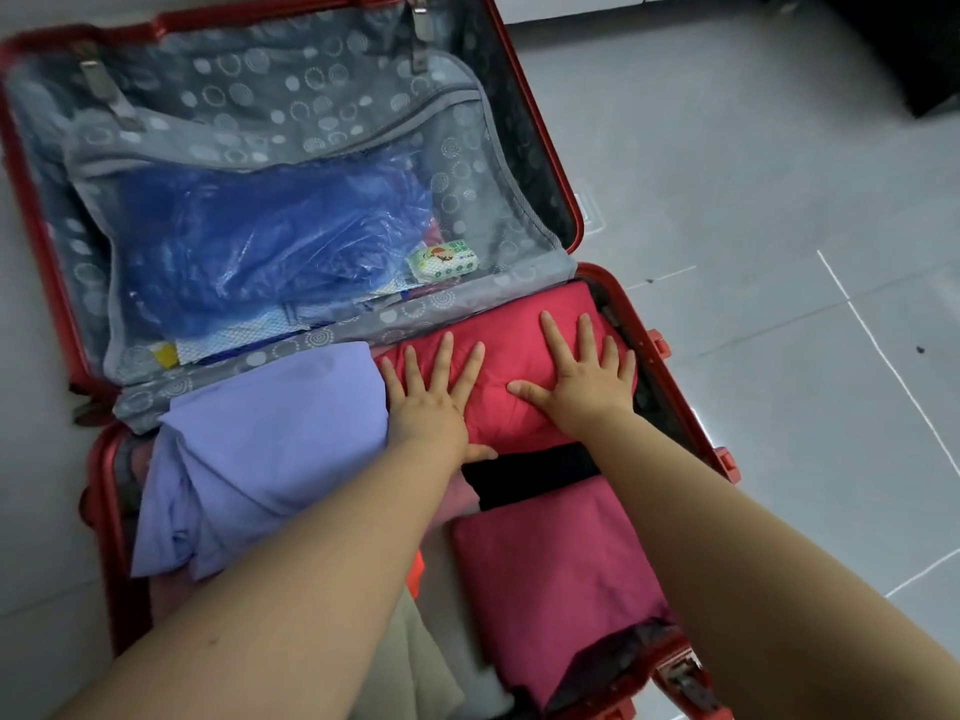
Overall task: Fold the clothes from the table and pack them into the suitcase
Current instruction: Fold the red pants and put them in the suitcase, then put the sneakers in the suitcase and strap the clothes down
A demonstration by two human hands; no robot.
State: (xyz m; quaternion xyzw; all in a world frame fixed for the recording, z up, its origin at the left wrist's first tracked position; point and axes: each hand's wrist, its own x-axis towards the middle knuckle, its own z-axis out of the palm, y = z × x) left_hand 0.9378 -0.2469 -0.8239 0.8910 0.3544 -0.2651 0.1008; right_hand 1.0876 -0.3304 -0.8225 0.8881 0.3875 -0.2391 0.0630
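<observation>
Place: we take this for a room in a home; which room, we cannot tell.
Floor: pale grey tiles (753, 174) with thin joints spread to our right and far side.
Suitcase: a red hard-shell suitcase (106, 537) lies open on that floor, folded clothes (561, 563) in its near half.
Lid pocket: a blue plastic bag (260, 241) and a pack of wipes (441, 262).
Far right: dark furniture (909, 44) stands on the tiles.

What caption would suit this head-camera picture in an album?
Both hands, left hand and right hand, press flat on a red garment inside the open red suitcase.
</observation>
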